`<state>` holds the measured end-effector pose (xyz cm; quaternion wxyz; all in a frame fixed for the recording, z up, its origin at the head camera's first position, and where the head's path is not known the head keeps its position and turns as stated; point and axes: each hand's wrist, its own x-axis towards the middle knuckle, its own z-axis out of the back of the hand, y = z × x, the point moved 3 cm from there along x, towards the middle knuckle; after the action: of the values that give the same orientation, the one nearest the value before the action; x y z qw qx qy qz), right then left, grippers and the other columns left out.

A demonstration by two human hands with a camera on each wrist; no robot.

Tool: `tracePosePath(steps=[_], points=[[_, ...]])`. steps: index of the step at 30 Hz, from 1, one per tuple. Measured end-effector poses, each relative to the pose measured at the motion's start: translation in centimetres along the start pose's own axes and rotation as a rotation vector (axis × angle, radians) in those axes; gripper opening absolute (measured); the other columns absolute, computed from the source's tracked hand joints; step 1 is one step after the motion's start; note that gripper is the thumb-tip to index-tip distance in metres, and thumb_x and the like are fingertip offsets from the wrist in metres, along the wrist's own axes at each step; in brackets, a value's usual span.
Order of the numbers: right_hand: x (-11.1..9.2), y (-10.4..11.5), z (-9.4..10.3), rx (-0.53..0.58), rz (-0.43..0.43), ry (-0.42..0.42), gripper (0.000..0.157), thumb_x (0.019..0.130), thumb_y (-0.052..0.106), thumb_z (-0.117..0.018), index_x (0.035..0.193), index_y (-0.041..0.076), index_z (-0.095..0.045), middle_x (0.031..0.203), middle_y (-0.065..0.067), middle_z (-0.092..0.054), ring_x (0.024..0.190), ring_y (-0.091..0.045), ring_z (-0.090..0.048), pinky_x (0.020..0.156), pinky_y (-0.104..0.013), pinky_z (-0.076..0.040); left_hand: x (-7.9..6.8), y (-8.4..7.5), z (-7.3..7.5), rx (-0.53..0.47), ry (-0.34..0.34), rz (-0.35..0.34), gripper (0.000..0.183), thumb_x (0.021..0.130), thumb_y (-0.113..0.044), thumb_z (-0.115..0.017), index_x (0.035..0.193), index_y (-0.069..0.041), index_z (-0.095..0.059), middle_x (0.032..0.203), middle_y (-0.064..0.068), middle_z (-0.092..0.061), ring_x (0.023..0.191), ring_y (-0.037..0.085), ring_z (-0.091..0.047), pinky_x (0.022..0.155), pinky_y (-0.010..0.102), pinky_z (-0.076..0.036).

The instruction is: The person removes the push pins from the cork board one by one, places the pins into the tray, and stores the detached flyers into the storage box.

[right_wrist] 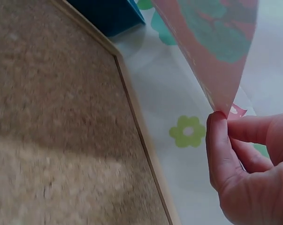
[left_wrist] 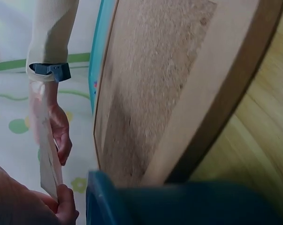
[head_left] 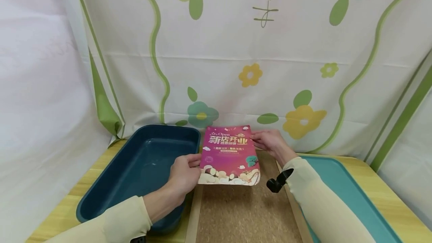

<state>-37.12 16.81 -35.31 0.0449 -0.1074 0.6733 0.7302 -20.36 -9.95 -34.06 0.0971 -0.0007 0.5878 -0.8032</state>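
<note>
A magenta printed flyer (head_left: 229,156) with gold lettering and pictures of food along its lower edge is held up above a cork board (head_left: 246,213). My left hand (head_left: 185,171) pinches its left edge between thumb and fingers. At the opposite side, my right hand (head_left: 271,143) pinches the right edge near the top. In the left wrist view the flyer (left_wrist: 51,159) appears nearly edge-on, raised off the cork. The right wrist view shows thumb and fingertips of the right hand (right_wrist: 254,159) meeting on the paper's edge.
Left of the board stands a deep dark blue tray (head_left: 148,160). A flat turquoise tray (head_left: 344,186) lies to the right, partly behind the right sleeve. Both are on a wood-grain table (head_left: 388,198). A white cloth (head_left: 216,40) with printed flowers hangs behind.
</note>
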Motion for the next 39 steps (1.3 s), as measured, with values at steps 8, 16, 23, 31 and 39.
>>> tracePosePath(steps=[8, 16, 23, 31, 39], points=[[0.5, 0.0, -2.0, 0.036, 0.021, -0.013, 0.039, 0.105, 0.010, -0.065, 0.140, -0.008, -0.064, 0.136, -0.025, -0.071, 0.083, -0.008, -0.077, 0.080, -0.024, -0.065, 0.4, 0.4, 1.7, 0.022, -0.011, 0.008, 0.050, 0.100, 0.002, -0.058, 0.149, 0.001, -0.057, 0.145, 0.025, -0.064, 0.131, 0.039, -0.063, 0.102, 0.050, -0.061], [0.6, 0.4, -4.3, 0.038, 0.033, -0.005, 0.034, 0.103, 0.006, -0.067, 0.134, -0.008, -0.069, 0.132, -0.025, -0.073, 0.082, -0.011, -0.078, 0.080, -0.026, -0.065, 0.8, 1.2, 3.7, 0.023, -0.013, 0.024, 0.054, 0.100, 0.004, -0.054, 0.154, 0.001, -0.051, 0.151, 0.027, -0.059, 0.133, 0.040, -0.062, 0.105, 0.051, -0.059], [0.6, 1.0, -6.6, 0.038, 0.052, 0.024, 0.032, 0.103, 0.006, -0.066, 0.132, -0.009, -0.070, 0.132, -0.026, -0.073, 0.085, -0.011, -0.078, 0.087, -0.030, -0.065, 0.8, 1.8, 5.7, 0.013, -0.025, 0.045, 0.053, 0.101, 0.002, -0.053, 0.154, 0.000, -0.051, 0.153, 0.028, -0.056, 0.126, 0.037, -0.066, 0.090, 0.038, -0.065], [0.4, 1.6, -9.6, 0.039, 0.052, 0.031, 0.027, 0.101, 0.002, -0.068, 0.125, -0.009, -0.073, 0.126, -0.026, -0.075, 0.086, -0.015, -0.077, 0.099, -0.039, -0.061, 1.1, 2.9, 8.2, 0.028, -0.023, 0.081, 0.058, 0.100, 0.002, -0.049, 0.158, 0.002, -0.045, 0.159, 0.030, -0.049, 0.130, 0.040, -0.059, 0.070, 0.027, -0.054], [0.0, 2.0, -11.3, 0.046, 0.053, 0.039, 0.027, 0.100, 0.001, -0.069, 0.124, -0.009, -0.074, 0.124, -0.025, -0.076, 0.084, -0.014, -0.077, 0.097, -0.039, -0.062, 1.6, 3.7, 10.1, 0.094, -0.025, 0.083, 0.056, 0.103, -0.002, -0.049, 0.159, 0.002, -0.043, 0.160, 0.030, -0.048, 0.136, 0.042, -0.058, 0.092, 0.034, -0.064]])
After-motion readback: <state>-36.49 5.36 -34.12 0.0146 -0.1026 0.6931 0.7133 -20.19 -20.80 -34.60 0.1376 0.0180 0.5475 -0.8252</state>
